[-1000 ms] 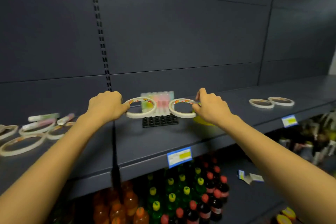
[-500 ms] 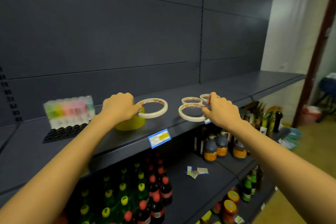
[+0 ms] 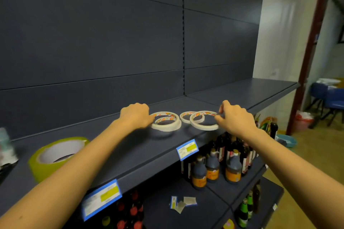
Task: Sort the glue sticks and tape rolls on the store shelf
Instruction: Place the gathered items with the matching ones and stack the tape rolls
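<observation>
My left hand (image 3: 136,115) grips a thin white tape roll (image 3: 173,115) by its left rim, held just over another white roll (image 3: 167,127) lying flat on the dark shelf (image 3: 141,147). My right hand (image 3: 235,117) pinches a second thin white tape roll (image 3: 203,126) at its right edge; this roll overlaps a further white roll (image 3: 184,117) resting on the shelf. A wide yellow-green tape roll (image 3: 54,156) stands on the shelf at the left, partly behind my left forearm. The glue stick pack (image 3: 6,147) is a blur at the far left edge.
Blue price tags (image 3: 187,149) hang on the shelf's front edge. Dark sauce bottles (image 3: 212,169) and soda bottles (image 3: 130,214) fill the lower shelves. The shelf continues to the right up to a wall; a doorway with blue chairs (image 3: 333,100) lies beyond.
Both hands carried their tape rolls rightwards along the shelf to the two rolls lying there, now over them. The view swung right; the yellow-green roll and glue stick pack slid to the left.
</observation>
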Tool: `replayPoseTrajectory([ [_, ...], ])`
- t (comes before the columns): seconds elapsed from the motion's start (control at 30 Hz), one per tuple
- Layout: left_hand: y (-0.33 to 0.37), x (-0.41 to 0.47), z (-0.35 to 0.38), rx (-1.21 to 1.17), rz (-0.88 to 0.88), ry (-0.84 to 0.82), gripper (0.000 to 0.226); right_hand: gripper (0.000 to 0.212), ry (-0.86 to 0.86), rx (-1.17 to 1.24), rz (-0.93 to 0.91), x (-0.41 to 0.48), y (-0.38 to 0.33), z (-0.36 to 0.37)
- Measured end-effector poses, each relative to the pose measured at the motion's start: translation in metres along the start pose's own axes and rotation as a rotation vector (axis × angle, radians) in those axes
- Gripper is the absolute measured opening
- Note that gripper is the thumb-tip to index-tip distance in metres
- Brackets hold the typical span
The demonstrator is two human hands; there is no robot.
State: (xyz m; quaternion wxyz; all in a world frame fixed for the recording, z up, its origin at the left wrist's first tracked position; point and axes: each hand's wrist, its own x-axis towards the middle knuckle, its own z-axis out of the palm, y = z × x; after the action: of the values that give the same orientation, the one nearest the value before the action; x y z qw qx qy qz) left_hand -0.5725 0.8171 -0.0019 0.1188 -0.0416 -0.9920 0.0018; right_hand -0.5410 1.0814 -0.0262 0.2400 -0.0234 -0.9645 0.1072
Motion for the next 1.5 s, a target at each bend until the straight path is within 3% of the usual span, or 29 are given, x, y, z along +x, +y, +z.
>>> replayPoseTrajectory([
  [0.37, 0.019, 0.051, 0.027, 0.088, -0.069, -0.099, 0.027, 0.025, -0.081, 0.08, -0.066, 0.077, 0.006, 0.046],
  [0.63, 0.026, 0.055, 0.038, 0.065, -0.201, -0.192, 0.042, 0.024, -0.216, 0.093, -0.21, 0.113, 0.007, 0.073],
  [0.77, 0.025, 0.047, 0.022, 0.129, -0.252, -0.049, 0.044, 0.024, -0.218, 0.046, -0.315, 0.128, 0.008, 0.074],
  [0.93, 0.018, 0.02, 0.003, 0.19, -0.305, 0.236, 0.037, 0.014, -0.214, 0.217, -0.565, 0.136, -0.019, 0.06],
  [1.1, -0.003, -0.035, -0.013, 0.295, -0.46, 0.42, 0.028, 0.021, -0.265, 0.395, -0.859, 0.111, -0.069, 0.053],
  [1.27, -0.017, -0.115, -0.018, 0.336, -0.66, 0.462, 0.021, 0.025, -0.285, 0.515, -1.137, 0.069, -0.121, 0.049],
  [1.5, -0.03, -0.239, -0.033, 0.455, -0.917, 0.37, 0.021, 0.027, -0.301, 0.634, -1.382, -0.012, -0.195, 0.031],
])
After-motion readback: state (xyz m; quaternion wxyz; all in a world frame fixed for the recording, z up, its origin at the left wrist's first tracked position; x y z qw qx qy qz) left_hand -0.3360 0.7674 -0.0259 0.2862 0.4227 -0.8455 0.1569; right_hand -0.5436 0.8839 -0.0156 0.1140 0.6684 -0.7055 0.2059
